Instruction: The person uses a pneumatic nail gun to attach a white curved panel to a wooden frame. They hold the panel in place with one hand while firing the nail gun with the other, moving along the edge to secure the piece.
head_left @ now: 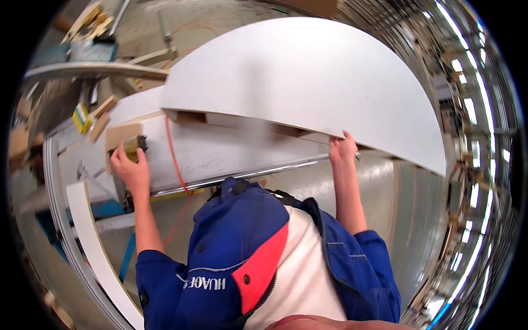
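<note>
A large white panel (308, 77) lies across a workbench (220, 151), raised on brown wooden blocks. My right hand (343, 148) grips the panel's near edge from below, fingers curled around it. My left hand (130, 168) rests at the bench's left end on a small dark and yellow tool (133, 146) beside a wooden block (122, 135). Whether it grips the tool is unclear. An orange cable (175, 159) runs down over the bench's front between my arms.
A narrow white strip (99, 253) leans at the lower left beside blue frame parts (127, 256). Wood offcuts and a yellow box (81, 116) lie at the far left. More boards and clutter sit at the top left. Shelving curves along the right side.
</note>
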`<action>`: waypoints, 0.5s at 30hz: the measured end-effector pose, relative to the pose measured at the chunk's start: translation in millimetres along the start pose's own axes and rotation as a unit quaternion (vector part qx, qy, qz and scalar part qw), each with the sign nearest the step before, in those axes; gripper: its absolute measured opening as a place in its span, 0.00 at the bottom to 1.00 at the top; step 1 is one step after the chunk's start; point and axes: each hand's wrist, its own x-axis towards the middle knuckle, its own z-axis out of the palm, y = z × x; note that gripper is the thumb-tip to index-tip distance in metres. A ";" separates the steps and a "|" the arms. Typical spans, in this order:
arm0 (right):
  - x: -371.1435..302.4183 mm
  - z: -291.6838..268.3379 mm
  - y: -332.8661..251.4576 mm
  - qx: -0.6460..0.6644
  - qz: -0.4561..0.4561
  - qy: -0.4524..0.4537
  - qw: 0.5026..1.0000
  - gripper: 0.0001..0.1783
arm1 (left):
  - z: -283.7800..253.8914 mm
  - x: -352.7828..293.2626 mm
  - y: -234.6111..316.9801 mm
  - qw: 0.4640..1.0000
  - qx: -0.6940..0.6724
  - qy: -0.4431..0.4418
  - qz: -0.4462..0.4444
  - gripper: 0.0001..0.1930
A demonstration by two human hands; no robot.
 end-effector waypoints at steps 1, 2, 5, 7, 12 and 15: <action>11.3 -21.7 -3.4 0.007 0.006 -0.027 1.000 0.12 | 7.2 15.5 21.0 0.998 -0.055 -0.028 -0.023 0.28; -5.9 -9.3 4.8 -0.003 -0.037 -0.018 0.999 0.12 | 14.3 33.7 26.2 0.987 -0.126 -0.086 -0.053 0.26; -40.0 16.0 12.8 -0.203 -0.017 -0.004 0.979 0.08 | 77.4 91.6 11.3 0.913 -0.372 -0.147 -0.081 0.23; -55.9 24.9 22.5 -0.117 0.001 0.018 0.993 0.19 | 92.8 126.4 34.8 0.875 -0.417 -0.239 -0.064 0.25; -23.7 -28.2 34.1 -0.176 -0.122 0.088 0.973 0.45 | 126.3 166.4 86.9 0.817 -0.377 -0.436 0.015 0.27; -24.2 -19.7 6.2 -0.156 -0.094 0.125 0.975 0.48 | 127.2 168.2 92.3 0.835 -0.350 -0.423 -0.028 0.26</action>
